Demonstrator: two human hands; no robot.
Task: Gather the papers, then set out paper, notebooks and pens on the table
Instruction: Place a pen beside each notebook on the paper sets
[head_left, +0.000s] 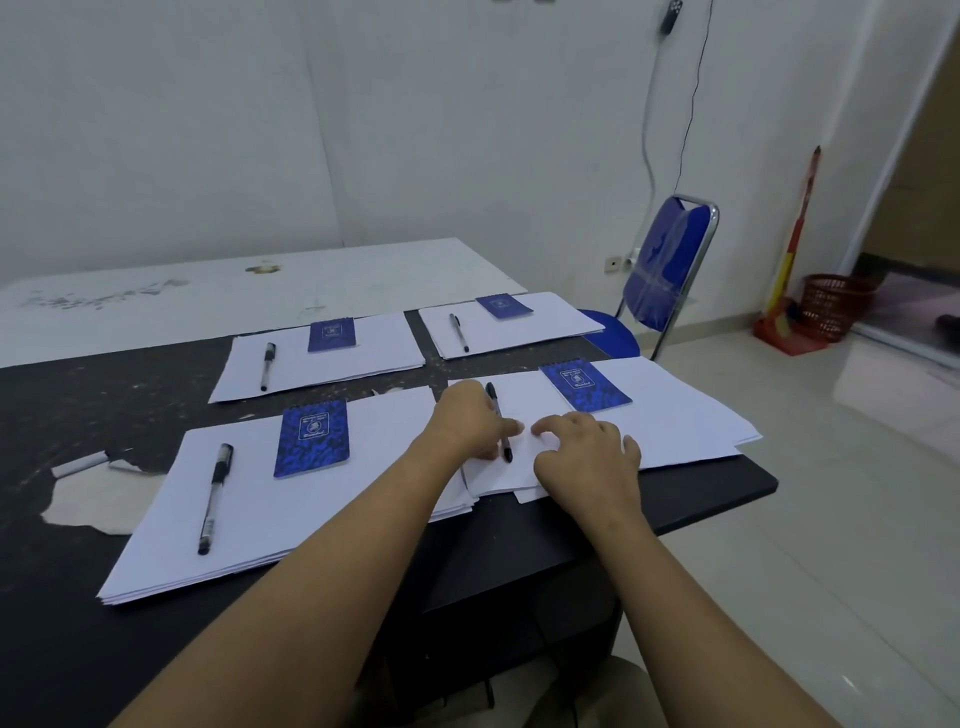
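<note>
Several stacks of white paper lie on the black table (78, 545), each with a blue notebook and a black pen on top. At the near right stack (675, 421), my left hand (465, 421) pinches the pen (491, 392), index finger across its barrel and thumb beside it. My right hand (587, 452) rests with curved fingertips on the same stack, just below its notebook (586, 385). The near left stack (291, 519) carries a notebook (311, 438) and a pen (214, 499). Two more such sets lie at the far left (363, 358) and far right (530, 325).
A white table (260, 286) adjoins the black one at the back. A blue folding chair (665, 260) stands by the right far corner. A red basket (831, 306) and a broom (795, 244) stand by the wall. The black tabletop is torn at the left (88, 504).
</note>
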